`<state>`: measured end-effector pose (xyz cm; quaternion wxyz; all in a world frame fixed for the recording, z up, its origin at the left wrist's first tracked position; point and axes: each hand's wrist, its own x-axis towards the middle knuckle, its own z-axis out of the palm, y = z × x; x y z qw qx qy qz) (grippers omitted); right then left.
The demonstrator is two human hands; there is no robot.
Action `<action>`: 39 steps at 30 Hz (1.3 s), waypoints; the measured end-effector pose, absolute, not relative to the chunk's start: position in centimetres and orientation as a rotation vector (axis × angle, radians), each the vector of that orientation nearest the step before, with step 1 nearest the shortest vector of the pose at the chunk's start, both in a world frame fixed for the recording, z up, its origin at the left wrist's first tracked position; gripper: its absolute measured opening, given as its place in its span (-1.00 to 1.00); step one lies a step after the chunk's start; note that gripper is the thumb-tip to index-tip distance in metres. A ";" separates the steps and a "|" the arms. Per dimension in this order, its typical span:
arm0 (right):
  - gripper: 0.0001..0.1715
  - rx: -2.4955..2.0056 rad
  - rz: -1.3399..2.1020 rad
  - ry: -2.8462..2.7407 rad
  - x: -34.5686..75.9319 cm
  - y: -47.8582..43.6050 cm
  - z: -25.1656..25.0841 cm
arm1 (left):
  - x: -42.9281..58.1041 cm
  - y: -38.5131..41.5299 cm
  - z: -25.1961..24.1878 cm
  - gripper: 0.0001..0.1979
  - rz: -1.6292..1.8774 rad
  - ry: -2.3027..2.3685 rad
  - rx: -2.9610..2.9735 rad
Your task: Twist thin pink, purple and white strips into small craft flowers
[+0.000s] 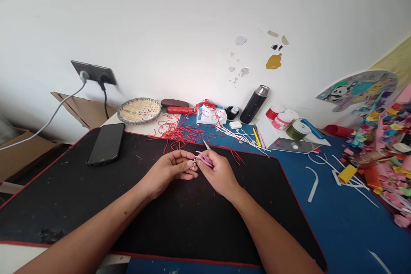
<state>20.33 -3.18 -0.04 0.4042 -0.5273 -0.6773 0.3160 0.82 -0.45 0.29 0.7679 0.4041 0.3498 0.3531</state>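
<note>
Both hands meet over the middle of a black desk mat (96,205). My left hand (171,169) is closed in a pinch on a tiny pale piece at its fingertips, too small to name. My right hand (218,171) is closed round a thin purple tool with a metal tip (205,159), whose end points up and away. The fingertips of the two hands nearly touch. A heap of red cord offcuts (180,130) lies just beyond them at the mat's far edge.
A black phone (105,143) lies on the mat's left. At the back stand a woven basket (139,110), a red thread spool (180,110), a black flask (254,103), small jars and tape rolls (287,122). Colourful paper scraps (382,150) crowd the right; white strips lie on the blue surface.
</note>
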 end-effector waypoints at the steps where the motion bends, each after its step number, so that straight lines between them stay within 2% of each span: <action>1: -0.86 -1.327 0.791 -1.717 20.4 -3.2 0.0 | 0.7 -0.4 0.3 -0.55 0.765 0.751 0.889; 12: -0.92 -1.309 0.757 -1.785 20.4 -3.3 -0.3 | 0.6 -0.1 -0.2 -0.61 0.762 0.772 0.987; 26: -0.85 -1.343 0.796 -1.787 20.2 -3.2 -0.6 | 0.8 -0.1 -0.2 -0.57 0.718 0.833 1.003; 39: -0.82 -1.373 0.797 -1.736 20.0 -3.1 -0.7 | 0.8 -0.2 -0.1 -0.63 0.773 0.863 1.054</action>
